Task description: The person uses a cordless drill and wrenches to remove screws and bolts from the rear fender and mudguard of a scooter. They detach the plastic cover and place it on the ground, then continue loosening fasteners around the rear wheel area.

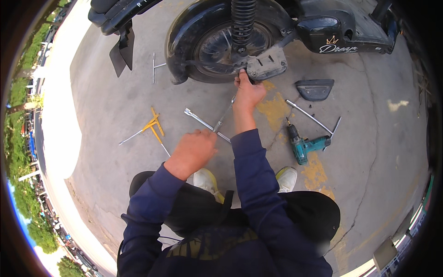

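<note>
My left hand (191, 150) is closed around the lower end of a slim metal wrench (226, 113), which slants up toward my right wrist. My right hand (249, 91) has its fingers curled and pressed up at the rear axle area of a black two-wheeler, just below a dusty grey cover plate (267, 63). What those fingers grip is hidden. Behind them stands the rear wheel (210, 51), with a black coil spring shock (243, 23) in front of it. Under the wrench lies a silver T-handle socket wrench (198, 119) on the ground.
Yellow-handled screwdrivers (154, 123) lie at left, and a thin T-shaped tool (154, 68) lies farther back. At right are a teal cordless drill (301, 145), another T-handle wrench (309, 115), a black plastic cover (314, 89) and small dark screws. My shoes (287, 179) stand on cracked concrete.
</note>
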A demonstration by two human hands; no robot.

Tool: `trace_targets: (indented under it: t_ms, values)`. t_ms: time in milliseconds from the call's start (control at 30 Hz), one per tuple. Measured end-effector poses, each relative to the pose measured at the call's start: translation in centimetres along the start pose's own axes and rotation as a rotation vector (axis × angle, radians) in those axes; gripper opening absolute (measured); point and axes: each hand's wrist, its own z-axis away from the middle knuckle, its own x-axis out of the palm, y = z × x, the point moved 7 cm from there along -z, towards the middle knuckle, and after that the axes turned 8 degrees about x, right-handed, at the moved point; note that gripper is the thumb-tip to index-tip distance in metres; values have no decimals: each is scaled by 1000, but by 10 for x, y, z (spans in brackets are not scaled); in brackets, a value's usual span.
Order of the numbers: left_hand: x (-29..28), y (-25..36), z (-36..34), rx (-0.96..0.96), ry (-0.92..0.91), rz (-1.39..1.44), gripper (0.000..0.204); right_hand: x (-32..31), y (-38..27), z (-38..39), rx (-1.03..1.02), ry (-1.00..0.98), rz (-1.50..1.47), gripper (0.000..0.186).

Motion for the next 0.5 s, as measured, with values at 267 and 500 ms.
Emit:
trace_targets:
  t_ms: [267,500]
  values:
    - [4,9,-13,20,-64,21,33,-90,21,-27,171,56,-57,25]
    - [11,25,-30,64,-105,1,36,-219,-100,-117,-532,347,1402,25]
